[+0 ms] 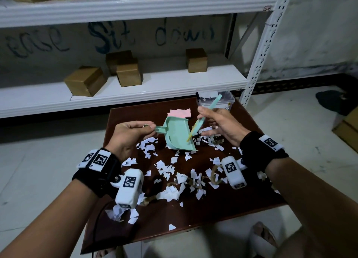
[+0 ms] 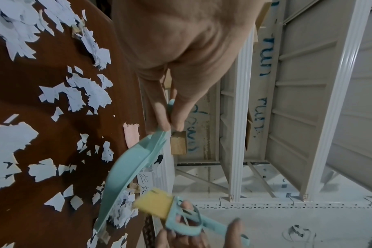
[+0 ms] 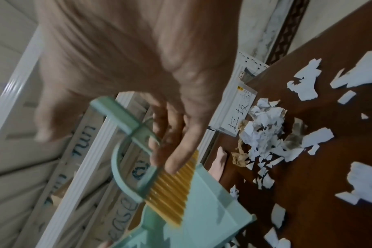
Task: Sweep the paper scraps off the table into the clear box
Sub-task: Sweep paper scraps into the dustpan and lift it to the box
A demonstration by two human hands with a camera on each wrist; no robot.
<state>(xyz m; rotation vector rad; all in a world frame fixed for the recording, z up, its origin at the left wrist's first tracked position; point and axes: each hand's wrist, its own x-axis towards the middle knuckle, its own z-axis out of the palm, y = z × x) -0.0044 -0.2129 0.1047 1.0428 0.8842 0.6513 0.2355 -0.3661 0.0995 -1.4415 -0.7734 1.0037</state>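
White paper scraps [image 1: 170, 172] lie scattered over the dark brown table [image 1: 193, 215]. My left hand [image 1: 149, 128] pinches the handle of a mint green dustpan [image 1: 178, 133], which is tilted over the table's far half with its open lip pointing down and toward me. My right hand [image 1: 211, 120] grips a mint brush [image 1: 208, 108] whose yellow bristles [image 1: 191, 133] rest inside the pan. The clear box [image 1: 215, 102] stands at the far right corner and holds some scraps. The right wrist view shows the bristles [image 3: 174, 193] on the pan [image 3: 206, 209] and a scrap pile [image 3: 263, 127] beside the box [image 3: 238, 114].
A torn pink paper [image 1: 179, 112] lies behind the dustpan. White shelving [image 1: 135, 95] with several cardboard boxes [image 1: 85, 81] stands right behind the table, and its upright post [image 1: 257, 64] rises beside the clear box. Another cardboard box [image 1: 346, 131] sits on the floor at right.
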